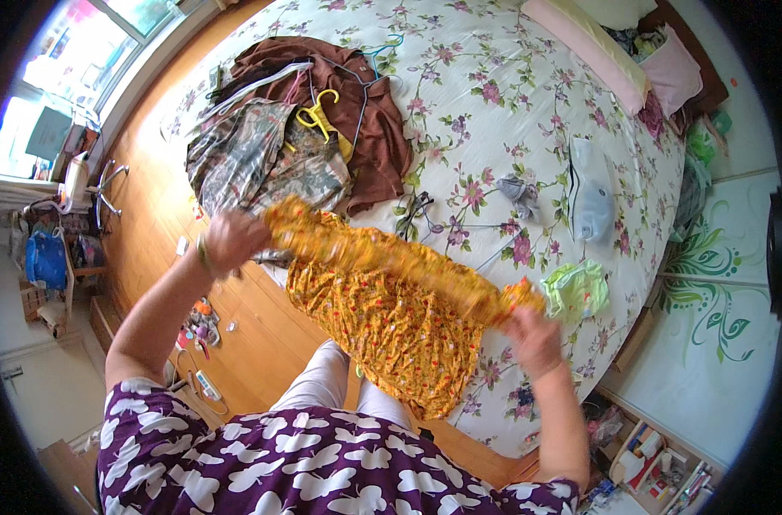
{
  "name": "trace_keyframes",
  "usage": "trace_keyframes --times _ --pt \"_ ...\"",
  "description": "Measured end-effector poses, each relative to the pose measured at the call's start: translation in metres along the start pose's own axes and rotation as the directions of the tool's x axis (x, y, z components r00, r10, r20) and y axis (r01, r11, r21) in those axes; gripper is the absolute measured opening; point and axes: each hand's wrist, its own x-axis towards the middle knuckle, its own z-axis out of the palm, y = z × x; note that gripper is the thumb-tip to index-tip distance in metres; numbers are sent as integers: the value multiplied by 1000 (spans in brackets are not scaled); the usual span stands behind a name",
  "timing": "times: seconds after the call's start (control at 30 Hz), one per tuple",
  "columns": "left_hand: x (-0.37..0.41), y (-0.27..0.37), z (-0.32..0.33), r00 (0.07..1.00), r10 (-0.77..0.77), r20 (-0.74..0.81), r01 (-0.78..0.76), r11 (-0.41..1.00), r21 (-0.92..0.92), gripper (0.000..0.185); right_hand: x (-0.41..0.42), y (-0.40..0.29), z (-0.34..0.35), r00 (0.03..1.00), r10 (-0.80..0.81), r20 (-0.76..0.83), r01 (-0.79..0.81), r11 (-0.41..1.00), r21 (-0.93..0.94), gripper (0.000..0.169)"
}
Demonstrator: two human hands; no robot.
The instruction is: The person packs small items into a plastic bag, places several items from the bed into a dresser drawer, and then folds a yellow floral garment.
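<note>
A yellow-orange garment with a small red and white print [391, 322] is stretched out in front of me, over the near edge of the bed. My left hand [233, 241] grips its left end, and my right hand [534, 338] grips its right end. The upper band between the hands is blurred. Part of the cloth hangs down towards my legs. Beyond my left hand lie a camouflage-patterned garment [236, 154] and a brown garment [381, 135], with a yellow hanger [317, 116] and a blue hanger [383, 55] on them.
The bed with its floral sheet [455, 84] also holds a light green cloth [576, 290], a grey cloth [518, 194], a translucent pouch [590, 193] and dark cords [418, 212]. A power strip [207, 385] and small items [201, 325] lie on the wooden floor. Open shelving [652, 460] stands lower right.
</note>
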Motion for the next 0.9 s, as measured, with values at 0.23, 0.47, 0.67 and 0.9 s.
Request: trace_keyframes --times 0.23,0.47,0.67,0.9 --pt "-125 95 84 944 -142 296 221 942 -252 12 -147 -42 105 879 -71 471 73 997 14 24" --pt "-134 121 160 817 -268 510 451 848 -277 24 -195 -45 161 699 240 674 -403 910 94 39" --pt "-68 116 158 448 -689 569 882 238 -407 46 -151 6 157 686 714 136 -687 576 442 26" --pt "-30 101 171 283 -859 426 888 68 -454 70 -82 46 160 447 894 36 -885 448 -128 54"
